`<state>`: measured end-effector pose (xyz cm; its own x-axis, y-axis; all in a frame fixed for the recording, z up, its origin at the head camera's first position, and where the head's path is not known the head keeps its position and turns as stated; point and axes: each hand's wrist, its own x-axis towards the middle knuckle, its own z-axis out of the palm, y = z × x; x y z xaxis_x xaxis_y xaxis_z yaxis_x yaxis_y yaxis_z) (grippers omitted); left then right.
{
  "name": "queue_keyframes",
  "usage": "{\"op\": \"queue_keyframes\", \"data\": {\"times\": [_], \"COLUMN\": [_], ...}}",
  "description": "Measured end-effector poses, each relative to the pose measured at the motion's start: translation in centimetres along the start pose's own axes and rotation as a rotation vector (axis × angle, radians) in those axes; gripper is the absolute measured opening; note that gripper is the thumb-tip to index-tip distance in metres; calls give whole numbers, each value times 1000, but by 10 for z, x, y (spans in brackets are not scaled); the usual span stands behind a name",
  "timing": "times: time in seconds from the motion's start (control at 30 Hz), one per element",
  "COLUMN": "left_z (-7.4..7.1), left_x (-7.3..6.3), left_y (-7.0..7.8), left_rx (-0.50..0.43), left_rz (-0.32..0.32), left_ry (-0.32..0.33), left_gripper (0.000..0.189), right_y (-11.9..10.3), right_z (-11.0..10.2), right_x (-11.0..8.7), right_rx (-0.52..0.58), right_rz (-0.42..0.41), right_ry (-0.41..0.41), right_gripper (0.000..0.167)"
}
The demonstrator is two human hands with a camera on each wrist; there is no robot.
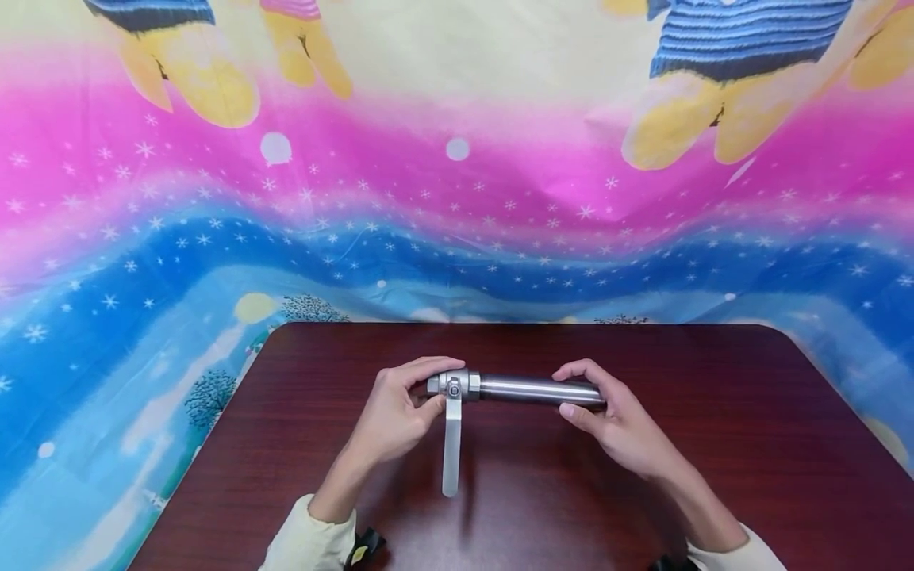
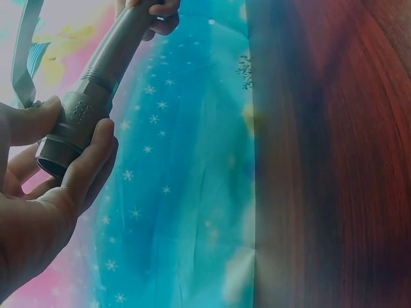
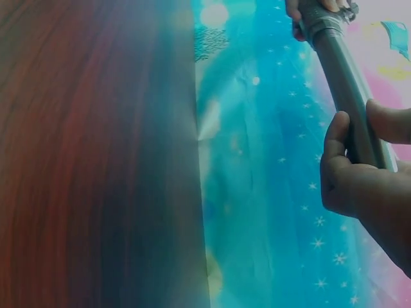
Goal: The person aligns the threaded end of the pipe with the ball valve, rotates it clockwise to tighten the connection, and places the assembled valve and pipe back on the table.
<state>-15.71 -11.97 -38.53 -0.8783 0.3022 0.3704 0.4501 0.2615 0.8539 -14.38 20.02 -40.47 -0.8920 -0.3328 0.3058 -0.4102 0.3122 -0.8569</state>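
Observation:
A metal ball valve [image 1: 469,384] with a flat lever handle [image 1: 452,452] is joined to a smooth steel pipe [image 1: 524,388]. My left hand [image 1: 393,414] grips the valve body between thumb and fingers, and the lever points down toward me. At the pipe's far right end, my right hand [image 1: 628,420] holds it between thumb and fingers. In the left wrist view, the valve's open end [image 2: 52,160] faces the camera, and some thread shows where the pipe [image 2: 115,51] meets it. The right wrist view shows the pipe [image 3: 350,90] running up to the valve.
Under the hands lies a dark red-brown wooden table [image 1: 321,357] with rounded far corners. Behind it hangs a colourful cloth [image 1: 457,230] printed with snowflakes and cartoon figures. Black straps [image 1: 366,547] sit by the pale sleeves [image 1: 310,539].

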Motion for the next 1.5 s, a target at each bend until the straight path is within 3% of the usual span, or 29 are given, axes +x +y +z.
{"op": "queue_keyframes", "data": {"times": [0.2, 0.33, 0.7, 1.0, 1.17, 1.5], "left_z": [1, 3, 5, 5, 2, 0], "left_x": [0, -1, -2, -2, -2, -2], "left_y": [-2, -5, -7, -7, -5, -5], "left_rx": [-16, -21, -7, -2, -6, -19], "left_rz": [-3, -6, 23, 20, 19, 47], "left_ry": [3, 1, 5, 6, 1, -8], "left_gripper": [53, 54, 54, 54, 54, 55], "right_y": [-5, -4, -1, 2, 1, 0], "right_z": [-1, -3, -3, -3, -3, -5], "right_x": [4, 4, 1, -1, 2, 4], "right_rx": [44, 45, -81, -109, -147, -80], "right_rz": [92, 104, -25, -116, -118, -76], "right_ry": [-12, -28, -1, 44, 59, 14], "right_gripper": [31, 30, 31, 39, 39, 32]}}
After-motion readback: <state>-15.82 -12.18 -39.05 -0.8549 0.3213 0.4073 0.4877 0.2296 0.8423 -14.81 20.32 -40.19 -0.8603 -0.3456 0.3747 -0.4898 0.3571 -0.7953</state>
